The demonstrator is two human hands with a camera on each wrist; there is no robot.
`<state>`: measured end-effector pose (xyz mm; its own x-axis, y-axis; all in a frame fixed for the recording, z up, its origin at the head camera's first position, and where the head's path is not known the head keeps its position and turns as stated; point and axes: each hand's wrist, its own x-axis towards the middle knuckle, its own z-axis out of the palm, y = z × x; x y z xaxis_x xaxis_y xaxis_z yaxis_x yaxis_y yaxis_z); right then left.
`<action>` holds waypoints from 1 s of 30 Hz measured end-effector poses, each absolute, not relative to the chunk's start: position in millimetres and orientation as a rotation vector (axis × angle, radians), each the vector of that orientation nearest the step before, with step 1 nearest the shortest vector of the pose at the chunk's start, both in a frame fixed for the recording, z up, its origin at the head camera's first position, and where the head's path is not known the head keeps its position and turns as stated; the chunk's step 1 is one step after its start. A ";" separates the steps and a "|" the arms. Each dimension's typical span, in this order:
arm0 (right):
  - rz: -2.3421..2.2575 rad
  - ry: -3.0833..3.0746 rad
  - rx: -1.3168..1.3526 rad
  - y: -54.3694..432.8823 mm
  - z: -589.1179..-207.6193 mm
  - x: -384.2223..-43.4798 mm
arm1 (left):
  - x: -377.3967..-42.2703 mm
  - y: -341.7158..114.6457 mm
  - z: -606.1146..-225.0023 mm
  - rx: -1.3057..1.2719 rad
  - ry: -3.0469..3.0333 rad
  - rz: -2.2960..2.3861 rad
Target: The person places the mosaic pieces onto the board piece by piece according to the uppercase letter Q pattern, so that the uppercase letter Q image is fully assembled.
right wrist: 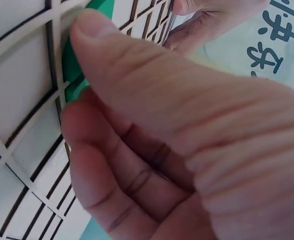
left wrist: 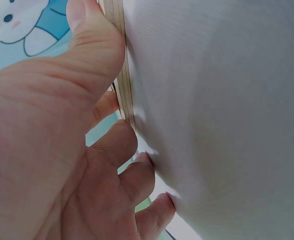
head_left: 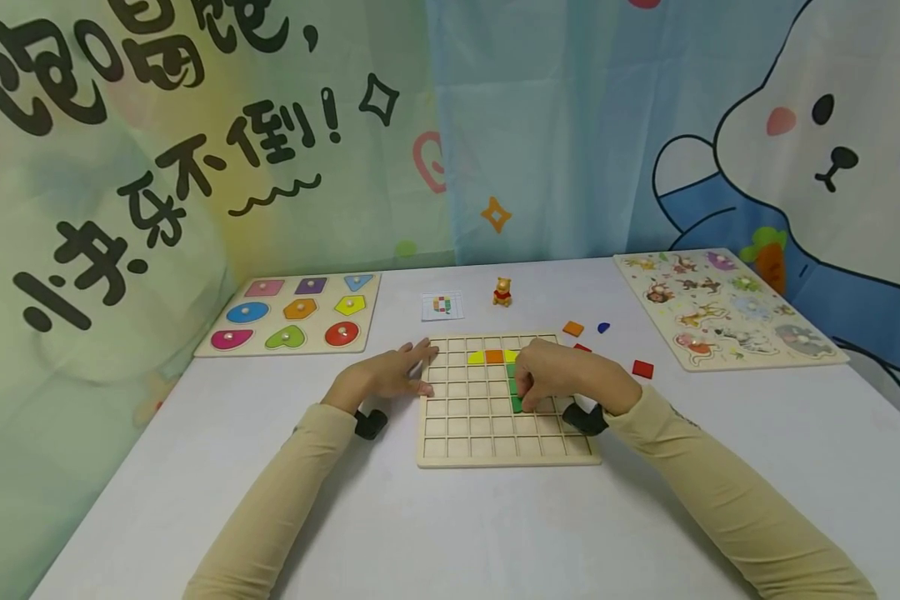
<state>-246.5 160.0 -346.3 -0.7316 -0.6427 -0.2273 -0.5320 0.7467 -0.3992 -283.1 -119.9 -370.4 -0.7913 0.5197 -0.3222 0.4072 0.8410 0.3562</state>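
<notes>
Grid board: pale wood, flat and nearly square, with thin raised strips making square cells; it sits mid-table, and its side shows layered lines in the left wrist view.
Left hand: fingers spread, thumb and fingertips resting along the board's left edge towards the far corner.
Right hand: fingers curled in over the board's right half, thumb tip on a green tile; whether it pinches the tile cannot be told.
Green tiles: flat and smooth, in a column of cells, partly covered by the right hand.
Far row: an orange tile between two yellow pieces, the left one slant-sided.
Loose pieces: beyond and right of the board, an orange tile, a small blue piece and a red tile.
Far side: a printed card and a bear figurine.
Outer boards: a shape board far left, an animal board far right, both well apart from the grid board.
Room: white tabletop stretches from the board's near edge between the two sleeves.
</notes>
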 end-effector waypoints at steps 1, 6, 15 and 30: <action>-0.442 2.595 -0.906 159.9 -345.8 -246.2 | -283.0 -119.5 -369.9 0.686 2.606 0.377; -0.442 2.580 -0.917 160.8 -344.6 -246.3 | -283.5 -118.5 -369.0 0.684 2.602 0.381; -0.453 2.600 -1.006 170.5 -340.8 -251.2 | -284.8 -120.3 -370.8 0.675 2.595 0.391; -0.374 2.676 -0.770 220.3 -318.8 -262.6 | -284.4 -120.1 -371.3 0.691 2.600 0.382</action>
<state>-262.6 220.3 -318.8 -0.7992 -0.5514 -0.2393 -0.4646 0.8192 -0.3362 -284.4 -120.1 -371.3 -0.7878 0.5229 -0.3255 0.4072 0.8386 0.3618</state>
